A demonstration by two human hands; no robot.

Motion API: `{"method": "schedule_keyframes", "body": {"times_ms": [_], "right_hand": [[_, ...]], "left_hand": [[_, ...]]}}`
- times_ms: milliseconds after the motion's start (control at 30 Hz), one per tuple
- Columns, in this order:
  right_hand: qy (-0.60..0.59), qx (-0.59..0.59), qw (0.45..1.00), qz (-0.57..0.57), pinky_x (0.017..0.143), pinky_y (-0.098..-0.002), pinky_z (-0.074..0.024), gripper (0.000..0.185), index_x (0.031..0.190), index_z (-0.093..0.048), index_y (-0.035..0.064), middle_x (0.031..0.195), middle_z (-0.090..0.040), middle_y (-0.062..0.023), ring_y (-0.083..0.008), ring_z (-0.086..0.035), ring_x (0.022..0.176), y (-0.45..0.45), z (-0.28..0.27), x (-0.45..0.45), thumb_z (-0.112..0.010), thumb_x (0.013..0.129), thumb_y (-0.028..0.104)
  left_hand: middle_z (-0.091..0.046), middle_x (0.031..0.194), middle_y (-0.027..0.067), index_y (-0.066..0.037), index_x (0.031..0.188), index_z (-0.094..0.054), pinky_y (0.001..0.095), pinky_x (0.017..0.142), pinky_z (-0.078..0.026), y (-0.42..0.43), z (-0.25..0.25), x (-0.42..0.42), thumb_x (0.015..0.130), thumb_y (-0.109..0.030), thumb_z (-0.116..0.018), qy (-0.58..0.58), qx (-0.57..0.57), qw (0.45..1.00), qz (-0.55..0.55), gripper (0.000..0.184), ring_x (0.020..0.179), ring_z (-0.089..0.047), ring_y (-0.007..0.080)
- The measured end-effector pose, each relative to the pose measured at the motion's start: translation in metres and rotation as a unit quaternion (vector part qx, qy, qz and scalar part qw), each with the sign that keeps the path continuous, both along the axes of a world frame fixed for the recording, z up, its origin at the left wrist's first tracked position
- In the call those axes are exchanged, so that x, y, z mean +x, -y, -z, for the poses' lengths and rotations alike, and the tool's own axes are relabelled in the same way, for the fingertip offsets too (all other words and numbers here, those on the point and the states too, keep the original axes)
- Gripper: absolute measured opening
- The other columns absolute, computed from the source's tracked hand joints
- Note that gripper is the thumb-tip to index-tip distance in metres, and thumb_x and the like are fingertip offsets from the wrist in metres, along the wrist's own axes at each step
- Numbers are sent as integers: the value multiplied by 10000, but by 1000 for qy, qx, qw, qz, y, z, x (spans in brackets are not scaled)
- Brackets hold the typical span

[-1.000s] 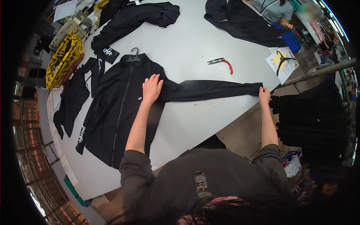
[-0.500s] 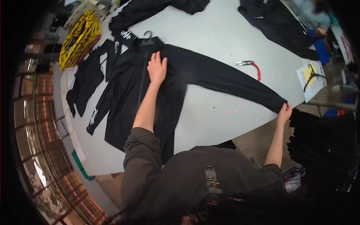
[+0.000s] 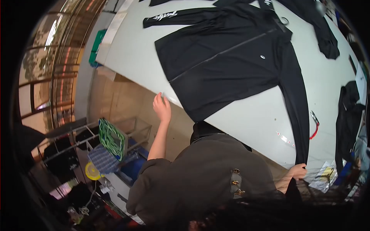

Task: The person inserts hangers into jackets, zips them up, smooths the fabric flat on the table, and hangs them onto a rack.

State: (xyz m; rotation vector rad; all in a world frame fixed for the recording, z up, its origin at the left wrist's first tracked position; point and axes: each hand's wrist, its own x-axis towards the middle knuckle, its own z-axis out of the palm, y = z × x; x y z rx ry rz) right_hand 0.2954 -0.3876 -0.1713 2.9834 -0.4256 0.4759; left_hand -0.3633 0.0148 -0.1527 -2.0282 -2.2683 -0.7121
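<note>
A black zip-front jacket (image 3: 235, 57) lies spread on the white table, with a small white logo on its chest and white lettering on one sleeve. My right hand (image 3: 298, 171) is closed on the cuff end of the jacket's other sleeve, at the table's near right edge. Away from the garment, my left hand (image 3: 162, 107) is held at the table's near edge, fingers apart, with nothing in it. Part of a dark hanger (image 3: 284, 20) shows at the jacket's collar. Beside the gripped sleeve lie thread snips (image 3: 314, 122) with red on the handle.
The white table (image 3: 131, 65) also bears more black garments (image 3: 325, 38) at the far side and small white-and-red labels (image 3: 284, 138). Another dark garment (image 3: 345, 123) lies at the right. Below left are a green-patterned bag (image 3: 111, 136), a yellow round object (image 3: 93, 171) and a metal rack (image 3: 140, 129).
My view has swung left. My left hand has come off the jacket's chest and moved to the table's near edge. The right hand still grips the sleeve end.
</note>
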Motion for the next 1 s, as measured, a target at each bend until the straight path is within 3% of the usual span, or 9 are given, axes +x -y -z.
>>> {"method": "schedule_keyframes", "body": {"times_ms": [300,467,500,600,700,733,833,900,1000], "right_hand": [[-81,96,990,69,848,-570,-500,462,1072,-682,26,1115,-707,-183,-409,-676,1013,-2,12,23,-491,921,418],[-119,128,983,49,885,-549,-515,504,1157,-668,-21,1176,-688,-210,-414,-667,1031,30,15,40,-511,923,398],[-101,231,965,72,887,-540,-513,496,1188,-661,-13,1183,-688,-200,-397,-666,1030,47,25,51,-551,914,385],[-31,557,807,195,695,-431,-530,320,1039,-668,43,1017,-689,-111,-265,-645,878,89,25,70,-680,873,316],[-53,777,598,187,496,-283,-448,209,824,-583,124,739,-606,-24,-176,-557,614,133,-15,73,-683,888,296],[-51,823,537,177,505,-284,-471,169,860,-619,119,739,-639,-11,-177,-586,595,148,-30,76,-665,910,273],[3,863,491,119,632,-317,-572,156,965,-657,54,863,-704,-68,-215,-692,779,185,-45,99,-622,940,204],[-2,921,382,71,762,-370,-611,157,991,-632,-13,939,-693,-148,-274,-685,851,198,-35,123,-570,948,125],[30,914,404,6,865,-414,-593,193,1095,-587,-35,1037,-657,-175,-322,-664,962,169,-7,144,-497,992,100]], "left_hand": [[-629,1046,33,-121,954,-660,438,885,-385,39,-6,73,909,-327,-693,76,-13,997,-31,213,989,-526,281],[-644,970,118,-42,956,-640,466,843,-421,25,-3,61,955,-239,-630,171,5,985,0,197,937,-561,327],[-646,961,129,-21,979,-631,459,842,-430,18,3,55,979,-250,-604,216,31,975,-37,231,935,-565,324],[-637,933,139,30,1066,-585,408,815,-464,-13,-25,39,1041,-296,-530,349,54,929,-108,331,895,-578,273],[-619,899,139,46,1102,-539,361,765,-481,-80,-53,20,1058,-313,-502,296,185,931,-108,364,813,-576,233],[-620,889,142,50,1102,-532,365,759,-485,-113,-59,17,1059,-315,-499,246,251,931,-96,369,801,-583,234],[-658,933,176,43,1103,-545,419,785,-495,-207,-105,45,1048,-314,-508,271,245,931,-12,364,844,-625,294],[-679,927,179,9,1106,-566,440,786,-498,-273,-109,77,1032,-334,-518,223,206,952,41,355,849,-648,338],[-711,935,161,-57,1131,-617,457,795,-505,-374,-75,130,1003,-386,-524,74,100,977,171,365,873,-674,378]]}}
